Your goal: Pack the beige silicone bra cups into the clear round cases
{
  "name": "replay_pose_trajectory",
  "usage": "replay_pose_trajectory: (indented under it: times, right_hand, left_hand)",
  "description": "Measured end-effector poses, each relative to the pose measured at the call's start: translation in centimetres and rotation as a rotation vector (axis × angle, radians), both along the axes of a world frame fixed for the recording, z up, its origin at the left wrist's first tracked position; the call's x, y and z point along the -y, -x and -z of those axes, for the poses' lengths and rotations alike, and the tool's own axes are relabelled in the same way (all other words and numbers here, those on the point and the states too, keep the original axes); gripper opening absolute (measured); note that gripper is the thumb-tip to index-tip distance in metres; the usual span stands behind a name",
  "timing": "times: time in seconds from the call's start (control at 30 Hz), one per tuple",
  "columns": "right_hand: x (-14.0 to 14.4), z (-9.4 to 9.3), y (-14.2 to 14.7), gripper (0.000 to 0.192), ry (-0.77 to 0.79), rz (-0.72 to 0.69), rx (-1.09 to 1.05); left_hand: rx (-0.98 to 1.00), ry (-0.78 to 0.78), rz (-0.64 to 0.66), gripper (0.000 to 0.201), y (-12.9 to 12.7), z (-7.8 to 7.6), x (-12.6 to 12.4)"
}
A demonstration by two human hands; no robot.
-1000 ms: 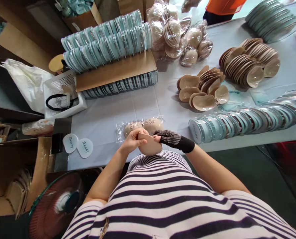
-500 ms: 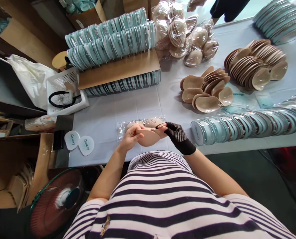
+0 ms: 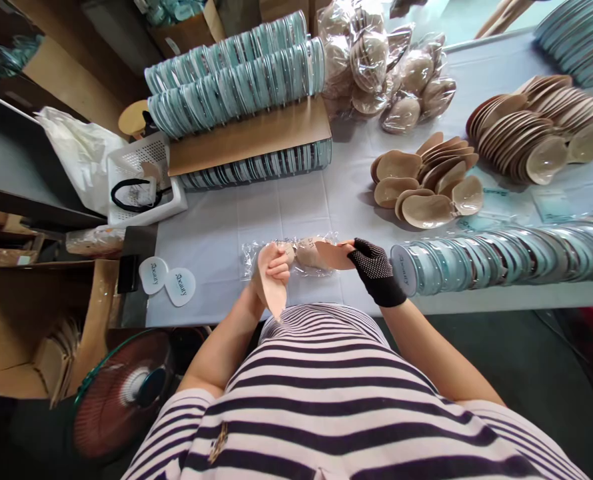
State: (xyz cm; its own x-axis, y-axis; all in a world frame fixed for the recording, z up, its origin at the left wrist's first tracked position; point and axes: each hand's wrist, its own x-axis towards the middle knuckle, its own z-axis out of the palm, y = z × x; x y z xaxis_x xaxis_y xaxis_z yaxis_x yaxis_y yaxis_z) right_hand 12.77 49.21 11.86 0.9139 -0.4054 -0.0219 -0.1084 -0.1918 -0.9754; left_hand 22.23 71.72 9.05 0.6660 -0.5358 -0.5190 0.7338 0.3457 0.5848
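Observation:
My bare left hand (image 3: 278, 261) is closed on a beige bra cup (image 3: 273, 293), which hangs tilted with its pointed end down toward my striped shirt. Off to the right, my right hand (image 3: 375, 268), in a black dotted glove with bare fingertips, pinches a second beige bra cup (image 3: 334, 256) by its right end. The two cups are apart. Behind them on the table lies a pair of cups in a clear plastic bag (image 3: 307, 251), with dark print on it, partly covered by my left hand and the right-hand cup.
Loose bra cups (image 3: 429, 211) lie at centre right, with a larger stack (image 3: 514, 143) beyond. Bagged cups (image 3: 369, 63), rows of round clear cases (image 3: 236, 83) and a white basket (image 3: 174, 203) stand at the back. More cases (image 3: 501, 257) line the right front edge; a fan (image 3: 121, 393) stands lower left.
My hands have moved apart, and the cups that were together now sit one in each hand. The left cup has turned point-down. At the top right, another person's arm replaces dark clothing.

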Motion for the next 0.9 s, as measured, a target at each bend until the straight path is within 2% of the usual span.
replay_pose_trajectory:
  times: [0.1,0.23,0.33,0.43,0.53,0.67,0.73,0.8,0.87,0.9]
  right_hand:
    - [0.0,0.6,0.1,0.03,-0.009,-0.002,-0.008]
    - [-0.4,2.1,0.0,0.033,0.043,-0.059,-0.016]
    - [-0.8,3.1,-0.2,0.029,0.168,-0.148,0.01]
    - [-1.0,3.5,-0.5,0.025,0.233,-0.369,0.053]
    - [-1.3,3.4,-0.8,0.027,0.124,-0.582,0.141]
    - [-2.3,3.2,-1.3,0.035,-0.033,-0.715,0.17]
    - [-3.0,3.1,-1.6,0.038,-0.068,-0.725,0.105]
    - [-3.3,3.0,-1.9,0.039,-0.066,-0.669,0.057]
    - [-3.3,2.9,-2.1,0.038,-0.024,-0.603,0.043]
    - [-3.0,2.8,-2.2,0.037,0.009,-0.589,0.046]
  left_hand:
    - [-0.122,0.08,-0.186,0.036,0.9,0.5,1.1]
    - [-0.174,0.045,-0.447,0.034,0.6,1.0,2.7]
    - [-0.248,0.005,-0.508,0.025,-0.2,0.6,3.4]
    - [-0.318,-0.053,-0.561,0.026,-0.8,0.0,3.5]
    - [-0.309,-0.036,-0.506,0.037,-1.0,0.1,3.3]
    - [-0.181,-0.049,-0.391,0.062,-0.8,1.5,3.1]
    - [-0.068,-0.115,-0.332,0.072,-0.5,2.5,3.1]
    - [-0.005,-0.174,-0.252,0.076,-0.3,3.3,3.0]
    - [0.025,-0.199,-0.191,0.072,-0.1,3.9,2.9]
    - [0.045,-0.21,-0.205,0.066,-0.1,3.9,2.7]
